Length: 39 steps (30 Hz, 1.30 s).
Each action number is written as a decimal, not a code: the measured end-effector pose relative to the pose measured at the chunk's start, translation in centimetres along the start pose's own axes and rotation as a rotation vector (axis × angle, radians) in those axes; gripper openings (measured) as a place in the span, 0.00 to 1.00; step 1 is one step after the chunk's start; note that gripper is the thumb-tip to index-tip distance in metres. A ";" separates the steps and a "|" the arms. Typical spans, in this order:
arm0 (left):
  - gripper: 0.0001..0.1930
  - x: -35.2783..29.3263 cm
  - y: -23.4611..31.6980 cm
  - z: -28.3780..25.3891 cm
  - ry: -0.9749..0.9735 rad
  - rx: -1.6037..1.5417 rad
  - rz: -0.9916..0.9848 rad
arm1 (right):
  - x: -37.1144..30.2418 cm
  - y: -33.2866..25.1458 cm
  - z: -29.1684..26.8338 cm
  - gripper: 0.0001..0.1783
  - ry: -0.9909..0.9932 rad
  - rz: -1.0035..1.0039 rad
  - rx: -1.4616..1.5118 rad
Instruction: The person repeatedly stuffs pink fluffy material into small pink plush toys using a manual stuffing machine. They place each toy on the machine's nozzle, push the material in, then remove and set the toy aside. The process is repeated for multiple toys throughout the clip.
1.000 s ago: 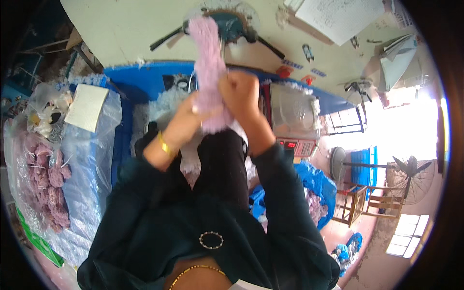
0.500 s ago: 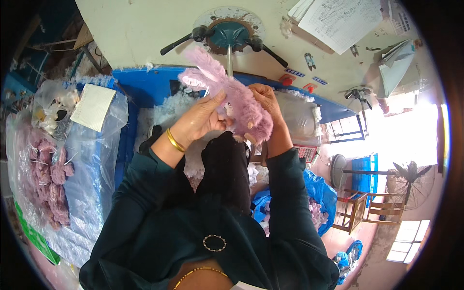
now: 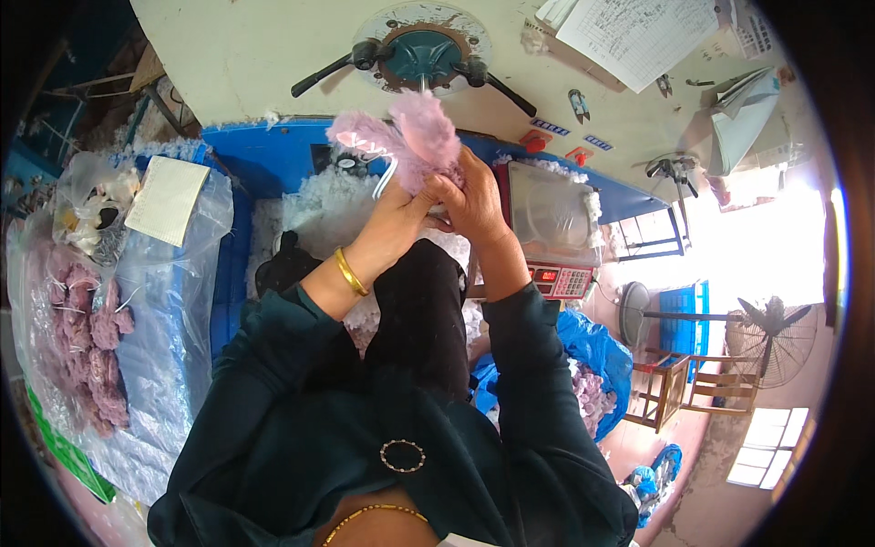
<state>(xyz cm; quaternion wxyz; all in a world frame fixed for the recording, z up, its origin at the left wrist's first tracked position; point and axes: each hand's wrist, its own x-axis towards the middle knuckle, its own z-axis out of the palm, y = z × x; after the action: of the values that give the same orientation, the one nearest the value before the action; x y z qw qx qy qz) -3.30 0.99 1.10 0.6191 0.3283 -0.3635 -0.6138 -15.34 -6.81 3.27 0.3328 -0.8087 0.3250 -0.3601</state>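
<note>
Right of the green machine head (image 3: 422, 56) on the pale tabletop (image 3: 241, 50) lie papers (image 3: 638, 41). On its near side are white stuffing (image 3: 314, 214), a weighing scale (image 3: 552, 219) to the right and pink plush pieces (image 3: 89, 333) to the left. Compared with the previous frame, the hands have closed together, covering most of the plush body. The pink plush toy (image 3: 417, 157) is just nearside of the machine head; left hand (image 3: 396, 221) and right hand (image 3: 476, 199) keep a closed grip around it. Ears point headward, one splayed left; the long axis runs roughly toward the head, lower end hidden.
</note>
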 end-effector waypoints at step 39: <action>0.29 -2.1 5.4 -0.4 0.048 0.418 -0.133 | -0.2 -4.2 3.2 0.33 0.269 0.362 0.510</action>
<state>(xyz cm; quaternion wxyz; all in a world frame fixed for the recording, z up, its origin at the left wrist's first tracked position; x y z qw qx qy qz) -0.10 3.26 5.38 0.5043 0.4873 -0.4455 -0.5566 -11.64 -3.32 4.79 0.5371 -0.5739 0.4037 -0.4682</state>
